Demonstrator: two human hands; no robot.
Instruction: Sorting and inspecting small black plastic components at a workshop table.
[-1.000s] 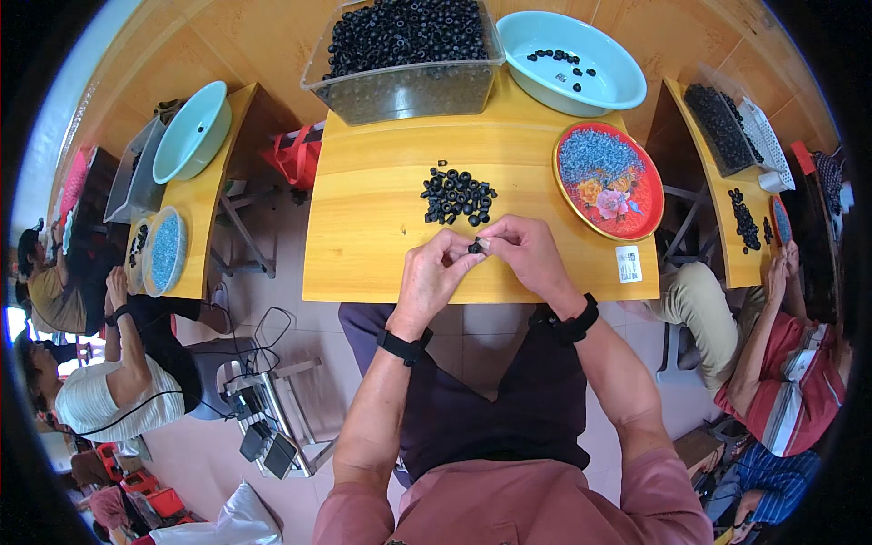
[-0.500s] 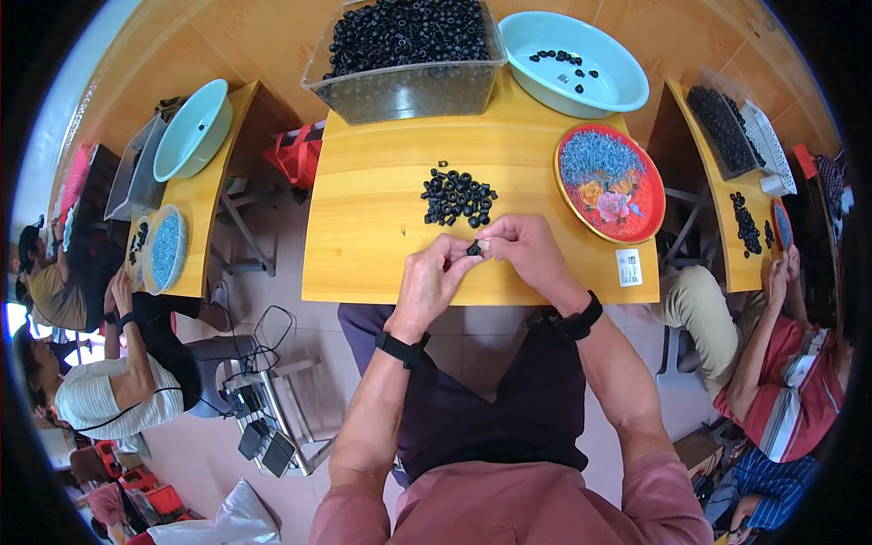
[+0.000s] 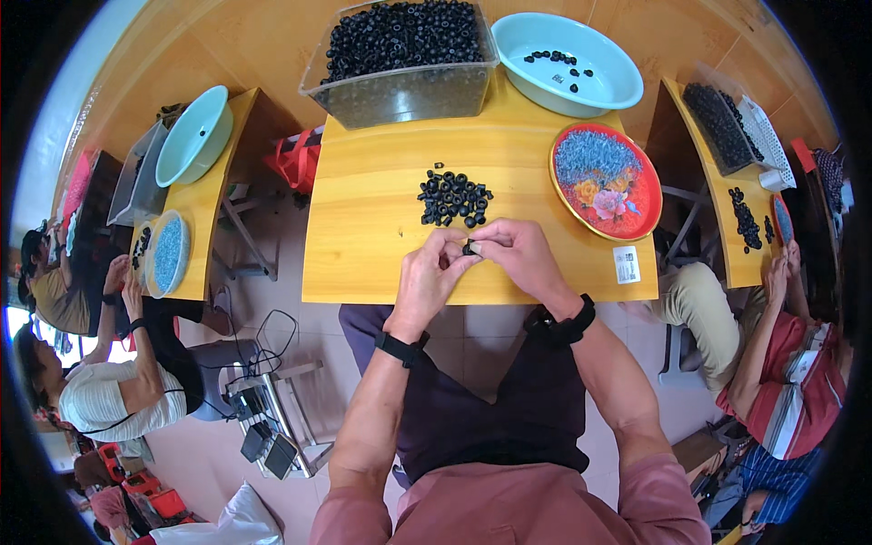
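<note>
Over the near part of the yellow table, a small black ring-like part point(image 3: 469, 247) is pinched between my fingertips. My left hand point(image 3: 434, 272) grips it from the left with thumb and forefinger. My right hand point(image 3: 520, 256) closes on its right side, and whatever else those fingers hold is too small to make out. Just beyond my hands lies a loose pile of black parts point(image 3: 454, 199). To the right rests a red flowered tray point(image 3: 645, 207) with many small blue-grey pieces point(image 3: 595, 156) heaped at its far side.
A clear bin point(image 3: 400, 102) full of black parts stands at the table's back, beside a light blue basin point(image 3: 609, 91) holding several. A white label point(image 3: 627, 264) lies near the right edge. Co-workers sit at side tables left point(image 3: 118, 381) and right point(image 3: 790, 381).
My right hand has shifted slightly left, bringing its fingertips tight against the black part. The co-worker at left has moved their hands and leaned back a little.
</note>
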